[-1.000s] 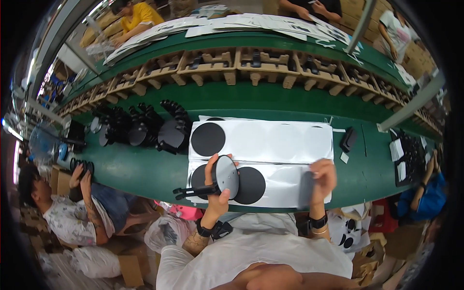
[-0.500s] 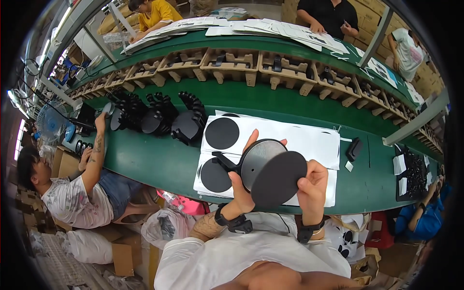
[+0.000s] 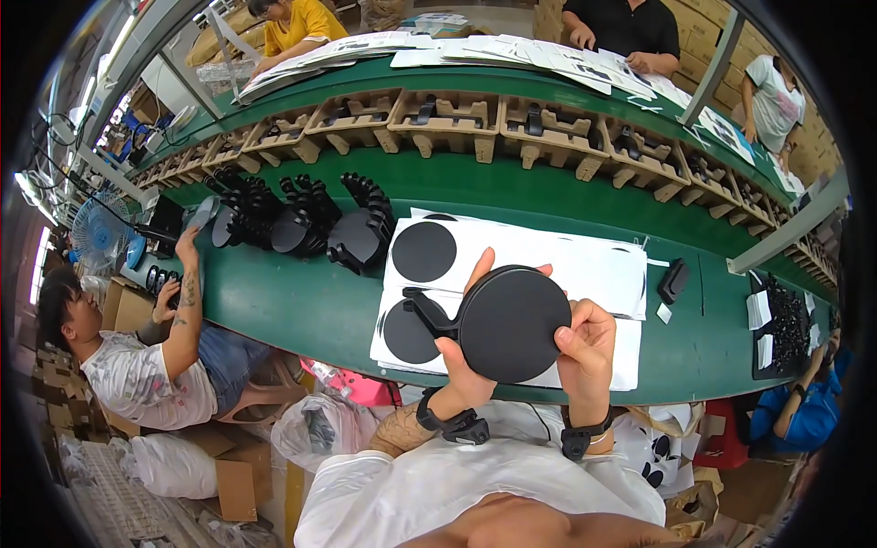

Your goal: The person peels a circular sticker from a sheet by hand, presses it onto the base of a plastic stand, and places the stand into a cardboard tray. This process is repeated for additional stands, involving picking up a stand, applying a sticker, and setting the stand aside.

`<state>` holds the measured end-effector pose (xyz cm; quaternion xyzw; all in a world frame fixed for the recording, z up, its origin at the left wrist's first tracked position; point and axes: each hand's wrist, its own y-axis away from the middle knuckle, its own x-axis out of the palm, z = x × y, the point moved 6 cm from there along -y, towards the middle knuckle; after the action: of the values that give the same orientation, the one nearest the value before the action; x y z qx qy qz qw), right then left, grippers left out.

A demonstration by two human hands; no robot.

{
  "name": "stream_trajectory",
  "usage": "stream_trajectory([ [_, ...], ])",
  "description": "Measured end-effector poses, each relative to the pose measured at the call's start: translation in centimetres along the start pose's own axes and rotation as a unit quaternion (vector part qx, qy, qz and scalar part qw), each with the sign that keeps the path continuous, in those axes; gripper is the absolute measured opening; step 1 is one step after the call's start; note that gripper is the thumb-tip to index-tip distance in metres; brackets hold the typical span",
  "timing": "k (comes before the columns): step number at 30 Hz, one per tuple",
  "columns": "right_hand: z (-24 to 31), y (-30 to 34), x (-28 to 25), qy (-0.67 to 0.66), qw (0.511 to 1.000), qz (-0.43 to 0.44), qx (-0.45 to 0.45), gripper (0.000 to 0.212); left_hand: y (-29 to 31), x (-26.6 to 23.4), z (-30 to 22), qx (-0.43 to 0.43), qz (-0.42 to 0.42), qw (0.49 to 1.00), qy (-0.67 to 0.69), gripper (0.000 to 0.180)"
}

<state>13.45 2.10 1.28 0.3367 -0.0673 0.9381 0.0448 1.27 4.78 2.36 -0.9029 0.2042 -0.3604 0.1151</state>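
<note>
My left hand (image 3: 468,376) is wrapped around a round stand base with a short black arm (image 3: 431,312) sticking out to the left. A thin black round pad (image 3: 514,324) lies over the face of that base and hides the metal. At its right edge, my right hand (image 3: 587,352) pinches the pad between thumb and fingers. Beneath both hands are white sheets (image 3: 589,260) on the green bench. More black round pads show on them, one at the upper left (image 3: 425,252) and another partly behind the arm (image 3: 408,335).
Several black stands (image 3: 361,236) are lined up to my left. A black part (image 3: 673,281) lies right of the sheets. Brown moulded trays (image 3: 448,128) run along the far side. A co-worker (image 3: 151,370) sits at left; others work across the bench and at far right.
The pad has swung down and left from a tilted position onto the base, covering the bare metal face. Both hands keep their grip.
</note>
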Motion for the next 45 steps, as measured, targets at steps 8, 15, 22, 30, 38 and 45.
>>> stream_trajectory([
  [8,0.1,-0.1,0.1,0.033,0.999,0.01,-0.017,0.017,0.0,-0.1,-0.1,0.0,0.029,0.998,0.047,0.099],
  [15,0.5,-0.2,0.4,0.053,0.998,0.018,-0.022,0.017,-0.1,-0.1,-0.3,-0.042,-0.004,0.997,0.071,0.092],
  [22,0.2,-0.4,0.3,0.059,0.998,0.015,-0.016,0.018,0.0,-0.3,-0.1,-0.037,-0.024,0.995,0.089,0.09],
  [30,0.3,-0.9,0.4,0.099,0.995,-0.016,-0.001,0.018,0.2,-0.6,0.0,-0.027,-0.025,0.997,0.066,0.09],
  [38,1.9,-3.6,-0.2,0.513,0.857,-0.046,-0.02,0.03,-0.4,-1.6,0.0,0.049,0.002,0.996,-0.08,0.084],
  [45,3.2,-3.8,0.7,0.619,0.765,-0.071,-0.162,0.034,-1.7,-3.3,-0.5,-0.067,-0.095,0.987,0.106,0.077],
])
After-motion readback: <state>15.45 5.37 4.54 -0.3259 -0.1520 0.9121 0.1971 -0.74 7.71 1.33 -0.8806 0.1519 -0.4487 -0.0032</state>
